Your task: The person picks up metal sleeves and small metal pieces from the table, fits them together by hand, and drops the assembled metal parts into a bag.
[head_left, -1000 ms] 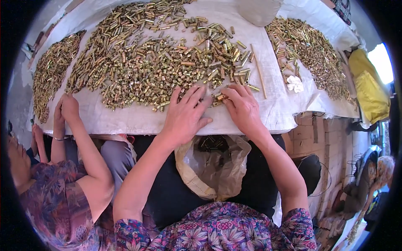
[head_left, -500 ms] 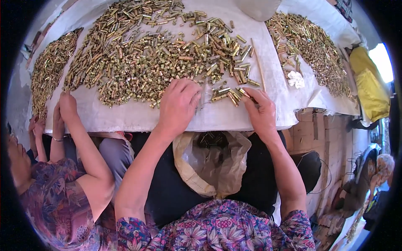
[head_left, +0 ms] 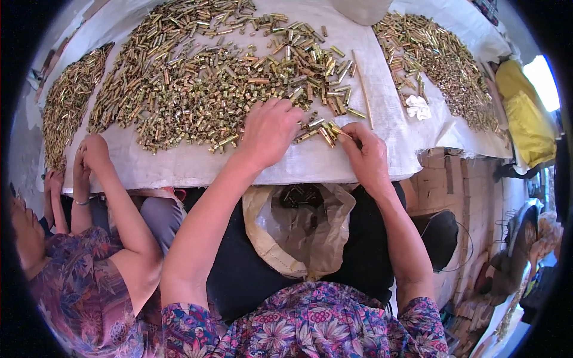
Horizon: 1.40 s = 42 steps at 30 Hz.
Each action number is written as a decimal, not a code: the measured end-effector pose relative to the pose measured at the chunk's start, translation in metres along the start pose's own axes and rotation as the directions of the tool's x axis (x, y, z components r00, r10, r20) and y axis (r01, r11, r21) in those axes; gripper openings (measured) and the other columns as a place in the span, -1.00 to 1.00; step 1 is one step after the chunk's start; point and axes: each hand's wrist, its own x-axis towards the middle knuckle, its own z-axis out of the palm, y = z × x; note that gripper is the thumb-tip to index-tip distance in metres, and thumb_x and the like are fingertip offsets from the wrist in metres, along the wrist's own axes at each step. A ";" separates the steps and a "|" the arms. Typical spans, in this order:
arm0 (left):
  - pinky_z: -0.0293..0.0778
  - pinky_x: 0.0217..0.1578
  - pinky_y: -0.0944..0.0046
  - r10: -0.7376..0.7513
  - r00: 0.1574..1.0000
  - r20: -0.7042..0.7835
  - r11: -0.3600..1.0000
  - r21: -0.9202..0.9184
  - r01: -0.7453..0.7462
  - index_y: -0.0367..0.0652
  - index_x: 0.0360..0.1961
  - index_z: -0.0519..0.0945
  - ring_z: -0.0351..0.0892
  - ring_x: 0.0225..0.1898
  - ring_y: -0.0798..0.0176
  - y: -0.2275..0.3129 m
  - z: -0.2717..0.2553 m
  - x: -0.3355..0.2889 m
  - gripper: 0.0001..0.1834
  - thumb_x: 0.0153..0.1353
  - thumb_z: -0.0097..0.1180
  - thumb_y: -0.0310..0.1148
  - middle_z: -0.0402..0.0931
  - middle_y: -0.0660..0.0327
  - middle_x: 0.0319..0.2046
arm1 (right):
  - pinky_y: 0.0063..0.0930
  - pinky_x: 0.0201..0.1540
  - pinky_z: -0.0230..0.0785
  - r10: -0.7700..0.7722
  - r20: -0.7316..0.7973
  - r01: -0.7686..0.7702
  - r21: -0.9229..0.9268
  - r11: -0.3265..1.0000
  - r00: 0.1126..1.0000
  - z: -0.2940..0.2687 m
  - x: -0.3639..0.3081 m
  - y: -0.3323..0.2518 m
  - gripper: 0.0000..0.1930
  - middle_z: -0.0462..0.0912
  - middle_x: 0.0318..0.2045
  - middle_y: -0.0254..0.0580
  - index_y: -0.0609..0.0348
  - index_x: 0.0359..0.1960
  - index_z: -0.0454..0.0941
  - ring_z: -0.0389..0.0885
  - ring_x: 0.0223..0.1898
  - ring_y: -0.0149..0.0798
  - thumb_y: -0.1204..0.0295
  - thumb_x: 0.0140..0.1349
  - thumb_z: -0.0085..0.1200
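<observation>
Gold-toned metal tubes (head_left: 191, 89), white sheet (head_left: 397, 146), tan stick (head_left: 363, 89), yellow sack (head_left: 522, 119), beige bag (head_left: 265, 250), black trousers (head_left: 230, 268), purple-and-pink floral shirt (head_left: 316, 325), co-worker's top (head_left: 77, 268) in muted purple floral print

White-sheeted tabletop (head_left: 209, 170); plain grey wall (head_left: 28, 122) far left; brownish seamed floor (head_left: 433, 194) lower right; bright white opening (head_left: 542, 82) upper right.

No text, label, brand, number or sign can be read.
</observation>
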 end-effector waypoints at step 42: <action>0.47 -0.25 0.38 -0.359 0.812 0.460 -0.180 -0.888 0.423 -0.25 -0.24 0.48 0.51 -0.34 0.40 0.049 -0.032 -0.100 -0.86 0.17 0.12 -0.51 0.54 0.23 -0.37 | -0.44 -0.16 0.52 0.252 0.524 -0.581 0.753 0.308 0.813 -0.003 -0.061 -0.078 -0.92 0.61 -0.30 -0.12 0.22 -0.29 0.39 0.66 -0.26 -0.27 0.62 0.21 -0.01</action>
